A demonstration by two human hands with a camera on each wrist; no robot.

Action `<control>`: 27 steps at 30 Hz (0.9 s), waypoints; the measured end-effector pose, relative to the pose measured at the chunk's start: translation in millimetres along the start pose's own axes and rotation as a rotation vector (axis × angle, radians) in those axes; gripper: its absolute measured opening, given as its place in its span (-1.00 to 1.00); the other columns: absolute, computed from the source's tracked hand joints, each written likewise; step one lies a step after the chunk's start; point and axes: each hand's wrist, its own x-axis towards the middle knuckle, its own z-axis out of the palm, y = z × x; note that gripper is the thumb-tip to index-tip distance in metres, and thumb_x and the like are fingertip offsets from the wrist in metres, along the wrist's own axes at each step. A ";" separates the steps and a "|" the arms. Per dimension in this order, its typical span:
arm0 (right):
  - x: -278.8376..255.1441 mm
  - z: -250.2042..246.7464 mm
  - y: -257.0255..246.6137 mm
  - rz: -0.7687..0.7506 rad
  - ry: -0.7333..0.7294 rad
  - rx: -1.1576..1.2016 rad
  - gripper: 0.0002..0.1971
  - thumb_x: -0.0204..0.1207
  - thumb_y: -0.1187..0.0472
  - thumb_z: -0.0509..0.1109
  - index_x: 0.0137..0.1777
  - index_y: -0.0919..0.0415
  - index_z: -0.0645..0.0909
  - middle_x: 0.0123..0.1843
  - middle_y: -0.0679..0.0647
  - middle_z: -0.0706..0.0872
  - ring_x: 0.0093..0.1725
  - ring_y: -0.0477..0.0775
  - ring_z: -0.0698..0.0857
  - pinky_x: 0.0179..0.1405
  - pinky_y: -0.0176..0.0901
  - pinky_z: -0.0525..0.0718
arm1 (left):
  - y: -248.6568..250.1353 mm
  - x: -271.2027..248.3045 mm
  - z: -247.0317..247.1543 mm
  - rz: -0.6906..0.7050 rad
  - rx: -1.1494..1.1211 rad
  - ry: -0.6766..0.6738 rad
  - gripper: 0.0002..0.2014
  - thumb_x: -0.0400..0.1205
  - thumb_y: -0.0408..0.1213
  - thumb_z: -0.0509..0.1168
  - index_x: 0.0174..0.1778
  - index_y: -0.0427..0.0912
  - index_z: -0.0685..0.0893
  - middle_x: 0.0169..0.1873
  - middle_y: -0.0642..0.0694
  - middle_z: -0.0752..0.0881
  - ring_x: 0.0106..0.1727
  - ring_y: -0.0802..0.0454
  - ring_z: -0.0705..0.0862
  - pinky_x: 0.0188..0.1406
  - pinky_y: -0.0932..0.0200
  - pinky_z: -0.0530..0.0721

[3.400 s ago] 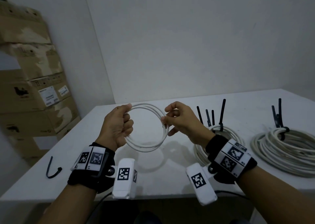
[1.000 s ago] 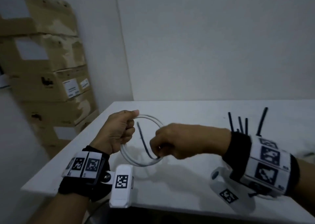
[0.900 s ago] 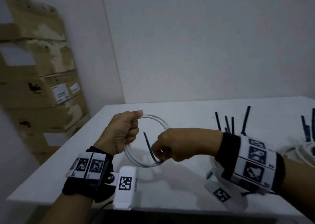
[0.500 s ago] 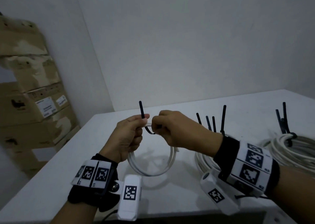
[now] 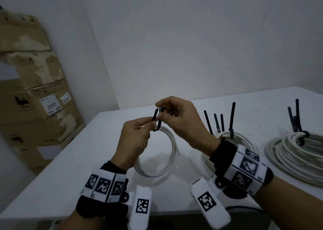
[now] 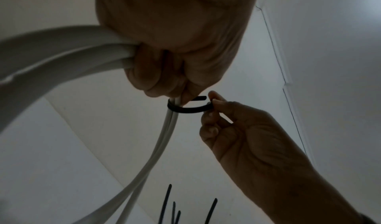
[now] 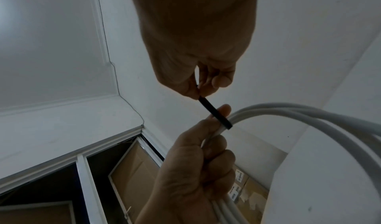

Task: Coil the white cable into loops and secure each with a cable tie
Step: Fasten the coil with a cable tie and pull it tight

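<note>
At the centre of the head view, the left hand holds a small coil of white cable above the surface, fingers curled round the bundled strands, thumb and forefinger also pinching one end of a black cable tie. The tie wraps round the strands just above that grip. The right hand pinches the tie's other end between thumb and forefinger; in the left wrist view the two ends stand close together, not yet joined. Right of centre lies a tied coil with black tie tails sticking up, and at the right edge a larger tied coil. Stacked cardboard boxes fill the left of the frame.
</note>
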 end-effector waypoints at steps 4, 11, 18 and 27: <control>2.1 3.9 1.6 0.031 -0.025 0.055 -0.76 0.48 0.46 0.35 0.02 0.17 0.72 -0.32 0.08 0.65 -0.32 0.00 0.55 -0.26 -0.21 0.55 | -2.0 0.4 -3.9 0.120 0.139 0.034 -0.82 0.63 -0.33 0.32 0.00 -0.08 0.83 -0.67 0.18 0.59 -0.62 0.17 0.35 -0.63 0.31 0.34; 5.6 0.2 8.3 0.104 -0.130 0.227 -0.77 0.53 0.48 0.31 -0.02 0.20 0.71 -0.43 0.01 0.58 -0.36 0.19 0.34 -0.43 -0.08 0.27 | -1.7 1.0 -10.8 0.179 0.214 0.028 -0.81 0.65 -0.36 0.31 0.04 -0.16 0.82 -0.41 0.17 0.76 -0.54 0.39 0.56 -0.52 0.56 0.39; 0.4 -4.4 13.0 0.109 -0.141 0.275 -0.78 0.55 0.53 0.28 0.06 0.32 0.68 -0.47 -0.15 0.55 -0.42 -0.07 0.40 -0.43 -0.30 0.37 | 1.7 -2.1 -8.4 0.169 0.269 0.027 -0.81 0.65 -0.32 0.29 0.02 -0.06 0.82 -0.24 0.07 0.81 -0.61 0.21 0.41 -0.62 0.44 0.35; -10.7 -15.3 13.0 0.280 -0.255 0.238 -0.78 0.52 0.56 0.28 0.00 0.32 0.69 -0.39 0.08 0.53 -0.44 -0.06 0.40 -0.45 -0.28 0.31 | -4.7 -9.5 -4.0 0.145 0.367 -0.002 -0.78 0.65 -0.35 0.26 -0.01 -0.10 0.83 -0.24 0.02 0.82 -0.62 0.18 0.40 -0.63 0.43 0.34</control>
